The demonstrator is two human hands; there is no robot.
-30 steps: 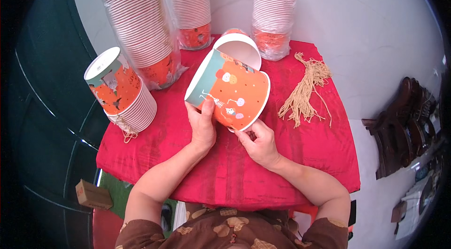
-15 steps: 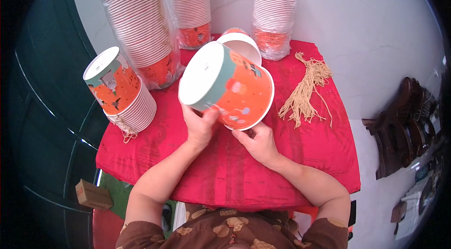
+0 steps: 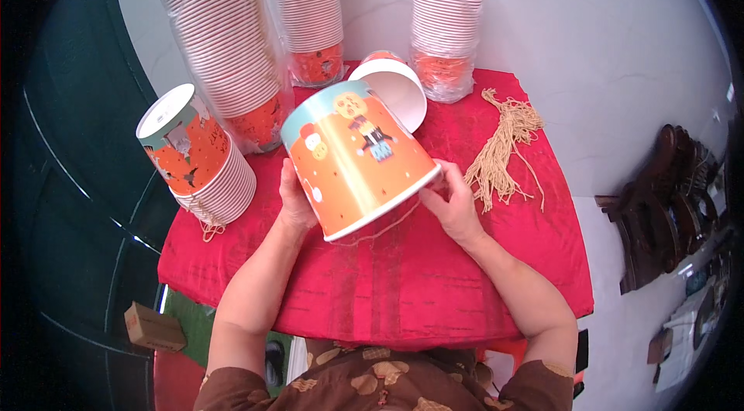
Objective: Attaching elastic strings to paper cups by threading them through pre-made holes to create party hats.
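Note:
Between my two hands is a large orange paper bucket (image 3: 356,170) with a teal band and cartoon figures, tilted with its white rim low and toward me. My left hand (image 3: 297,200) grips its left side, with some fingers hidden behind it. At the rim's right end, my right hand (image 3: 456,205) pinches with thumb and fingers. A thin beige string (image 3: 384,232) hangs in a loop below the rim, running toward my right hand. Behind it, another paper bucket (image 3: 403,97) lies on its side, its white inside showing. A bundle of beige strings (image 3: 505,149) lies to the right.
A red cloth (image 3: 411,295) covers the table. At its left stands an upside-down stack of orange buckets (image 3: 190,151) with strings at the rim. Tall plastic-wrapped bucket stacks (image 3: 225,46) line the back. Dark carved wooden furniture (image 3: 659,209) stands right; a cardboard box (image 3: 155,326) sits lower left.
The bucket has turned and tipped, so its white base no longer shows and other figures do. My right hand has moved up and right along the rim; the string loop now shows.

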